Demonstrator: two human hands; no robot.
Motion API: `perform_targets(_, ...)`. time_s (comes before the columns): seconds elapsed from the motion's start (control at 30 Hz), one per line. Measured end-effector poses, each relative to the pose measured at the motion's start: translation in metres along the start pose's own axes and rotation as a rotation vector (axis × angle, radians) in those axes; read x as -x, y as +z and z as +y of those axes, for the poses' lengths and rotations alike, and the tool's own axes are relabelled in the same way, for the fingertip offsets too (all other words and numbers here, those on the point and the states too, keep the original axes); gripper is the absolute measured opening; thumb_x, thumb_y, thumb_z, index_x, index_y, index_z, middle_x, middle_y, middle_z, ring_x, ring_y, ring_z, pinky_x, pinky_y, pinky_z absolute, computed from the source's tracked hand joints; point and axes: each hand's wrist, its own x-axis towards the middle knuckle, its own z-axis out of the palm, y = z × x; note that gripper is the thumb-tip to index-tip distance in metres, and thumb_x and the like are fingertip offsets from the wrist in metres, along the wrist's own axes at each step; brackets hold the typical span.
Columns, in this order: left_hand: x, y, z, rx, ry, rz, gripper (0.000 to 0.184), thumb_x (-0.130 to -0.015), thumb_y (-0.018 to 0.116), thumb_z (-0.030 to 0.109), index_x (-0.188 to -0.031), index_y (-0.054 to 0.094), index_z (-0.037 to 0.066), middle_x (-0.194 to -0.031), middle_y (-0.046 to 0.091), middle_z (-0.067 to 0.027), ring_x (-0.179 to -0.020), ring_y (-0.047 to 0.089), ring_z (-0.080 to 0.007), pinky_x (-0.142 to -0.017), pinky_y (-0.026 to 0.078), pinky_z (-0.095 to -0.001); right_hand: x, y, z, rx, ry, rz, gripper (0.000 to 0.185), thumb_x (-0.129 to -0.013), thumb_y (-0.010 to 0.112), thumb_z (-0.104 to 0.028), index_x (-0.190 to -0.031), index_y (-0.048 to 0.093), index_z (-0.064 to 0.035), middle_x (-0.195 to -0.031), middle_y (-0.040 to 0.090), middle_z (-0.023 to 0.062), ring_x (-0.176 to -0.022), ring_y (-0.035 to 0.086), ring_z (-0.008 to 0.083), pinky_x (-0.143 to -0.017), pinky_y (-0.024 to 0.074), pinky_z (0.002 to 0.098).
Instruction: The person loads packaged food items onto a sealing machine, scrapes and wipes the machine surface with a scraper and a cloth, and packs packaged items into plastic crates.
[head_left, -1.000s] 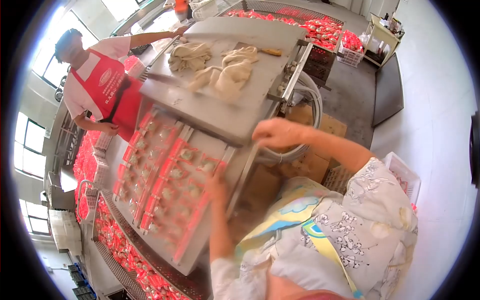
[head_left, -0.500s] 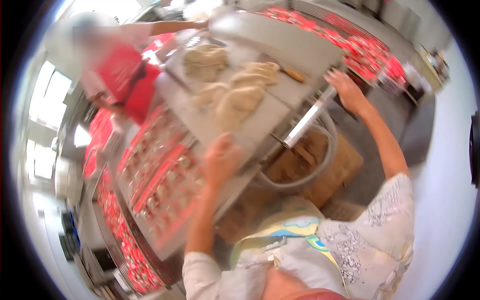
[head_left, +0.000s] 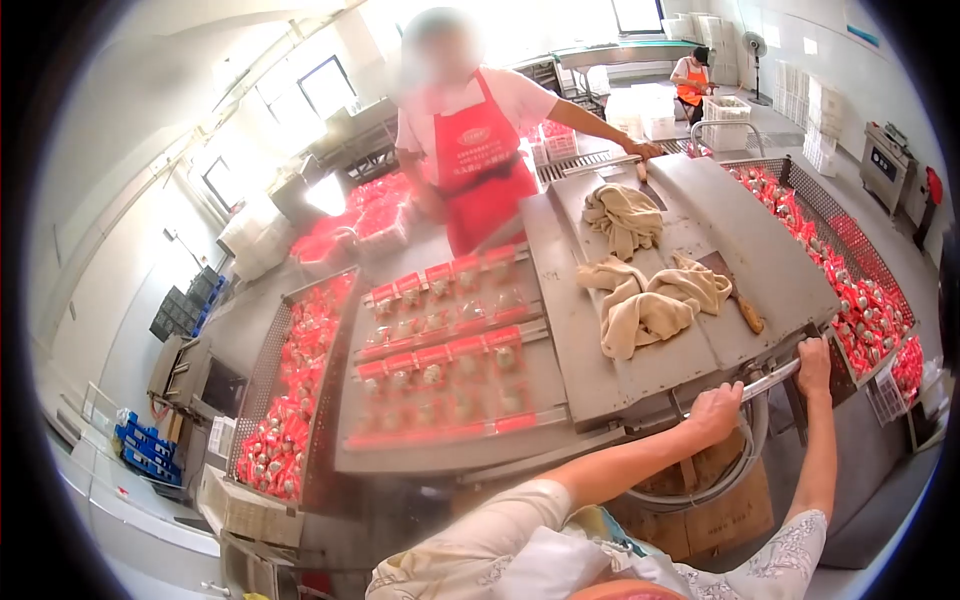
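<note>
Both my hands are on the metal bar (head_left: 772, 380) at the front edge of the machine lid (head_left: 700, 340). My left hand (head_left: 716, 412) is wrapped round its left part, and my right hand (head_left: 814, 366) grips near its right end. On the lid lie two crumpled beige cloths (head_left: 650, 312) (head_left: 624, 218) and a wooden-handled scraper (head_left: 748, 314). Left of the lid, rows of red-and-clear packets (head_left: 440, 372) lie on the flat metal bed (head_left: 400, 455).
A co-worker in a red apron (head_left: 474, 150) stands across the machine, one hand on its far edge. Perforated trays of red packets flank it at left (head_left: 262, 425) and right (head_left: 895, 290). A coiled hose (head_left: 755, 465) hangs below the bar. Another person (head_left: 692, 82) sits far back.
My left hand has moved from the packets to the bar, and my right hand has closed on the bar too. The view has swung round to the left.
</note>
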Motion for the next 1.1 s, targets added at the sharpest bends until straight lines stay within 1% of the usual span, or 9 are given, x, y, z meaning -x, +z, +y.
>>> perform_targets(0.27, 0.015, -0.024, 0.016, -0.022, 0.041, 0.036, 0.061, -0.068, 0.077, 0.018, -0.116, 0.044, -0.002, -0.095, 0.058, -0.0194, -0.090, 0.060, -0.0363, -0.076, 0.049, -0.0422, 0.000, -0.023, -0.009, -0.020, 0.015, 0.061, 0.008, -0.078, 0.046, -0.004, -0.073, 0.052, -0.0037, -0.079, 0.049, 0.0128, -0.090, 0.052, 0.0303, -0.105, 0.0324, 0.0455)
perform_targets(0.47, 0.040, -0.048, 0.050, -0.032, 0.060, 0.037, 0.055, -0.068, 0.078, 0.021, -0.108, 0.047, -0.001, -0.092, 0.058, -0.0196, -0.089, 0.061, -0.0368, -0.076, 0.049, -0.0432, 0.013, -0.072, -0.019, -0.055, -0.017, 0.065, 0.005, -0.074, 0.050, 0.000, -0.075, 0.053, -0.0036, -0.079, 0.051, 0.0131, -0.089, 0.052, 0.0318, -0.102, 0.0344, 0.0464)
perform_targets(0.6, 0.026, -0.026, 0.033, -0.060, 0.077, 0.060, 0.050, -0.070, 0.076, 0.027, -0.100, 0.049, -0.002, -0.089, 0.059, -0.0206, -0.087, 0.061, -0.0373, -0.076, 0.048, -0.0433, 0.015, -0.030, -0.005, -0.069, -0.077, 0.143, 0.008, -0.069, 0.052, 0.003, -0.074, 0.052, -0.0036, -0.077, 0.050, 0.0133, -0.087, 0.051, 0.0319, -0.103, 0.0333, 0.0471)
perform_targets(0.73, 0.031, -0.020, 0.036, -0.153, 0.094, 0.147, 0.052, -0.071, 0.074, 0.037, -0.096, 0.051, -0.002, -0.085, 0.060, -0.0191, -0.081, 0.063, -0.0345, -0.071, 0.050, -0.0402, 0.019, -0.037, -0.010, -0.113, -0.161, 0.168, 0.010, -0.066, 0.053, 0.002, -0.074, 0.051, -0.0035, -0.075, 0.050, 0.0140, -0.084, 0.051, 0.0318, -0.085, 0.0390, 0.0431)
perform_targets(0.77, 0.032, -0.018, 0.037, -0.180, 0.090, 0.164, 0.051, -0.072, 0.073, 0.039, -0.095, 0.052, -0.002, -0.084, 0.061, -0.0184, -0.080, 0.064, -0.0332, -0.069, 0.051, -0.0395, 0.019, -0.035, -0.008, -0.107, -0.193, 0.196, 0.009, -0.065, 0.054, 0.000, -0.071, 0.050, -0.0043, -0.073, 0.050, 0.0138, -0.081, 0.051, 0.0319, -0.075, 0.0378, 0.0419)
perform_targets(0.87, 0.029, -0.010, 0.041, -0.268, 0.063, 0.234, 0.050, -0.076, 0.068, 0.045, -0.090, 0.054, -0.001, -0.079, 0.061, -0.0157, -0.074, 0.065, -0.0301, -0.063, 0.051, -0.0379, 0.017, -0.032, 0.000, -0.143, -0.253, 0.185, 0.008, -0.064, 0.053, 0.000, -0.069, 0.050, -0.0050, -0.070, 0.051, 0.0132, -0.079, 0.051, 0.0323, -0.074, 0.0379, 0.0408)
perform_targets(0.9, 0.027, -0.007, 0.043, -0.297, 0.037, 0.265, 0.049, -0.077, 0.065, 0.048, -0.087, 0.054, 0.000, -0.076, 0.061, -0.0146, -0.071, 0.065, -0.0294, -0.061, 0.051, -0.0376, 0.014, -0.033, 0.003, -0.165, -0.310, 0.210, 0.008, -0.062, 0.055, -0.001, -0.066, 0.049, -0.0055, -0.067, 0.051, 0.0123, -0.073, 0.052, 0.0326, -0.071, 0.0387, 0.0408)
perform_targets(1.03, 0.016, 0.007, 0.052, -0.359, -0.144, 0.341, 0.051, -0.079, 0.058, 0.056, -0.075, 0.055, 0.005, -0.065, 0.060, -0.0123, -0.063, 0.064, -0.0290, -0.056, 0.050, -0.0373, -0.003, -0.027, 0.028, -0.239, -0.523, 0.014, 0.016, -0.060, 0.064, -0.012, -0.063, 0.049, -0.0063, -0.065, 0.052, 0.0101, -0.068, 0.053, 0.0318, -0.065, 0.0417, 0.0420)
perform_targets(1.1, 0.009, 0.013, 0.056, -0.373, -0.241, 0.346, 0.050, -0.081, 0.057, 0.054, -0.070, 0.053, 0.006, -0.060, 0.058, -0.0131, -0.061, 0.062, -0.0312, -0.055, 0.049, -0.0388, -0.018, -0.027, 0.040, -0.283, -0.677, -0.120, 0.024, -0.058, 0.069, -0.019, -0.062, 0.050, -0.0067, -0.064, 0.053, 0.0087, -0.067, 0.055, 0.0307, -0.063, 0.0434, 0.0421)
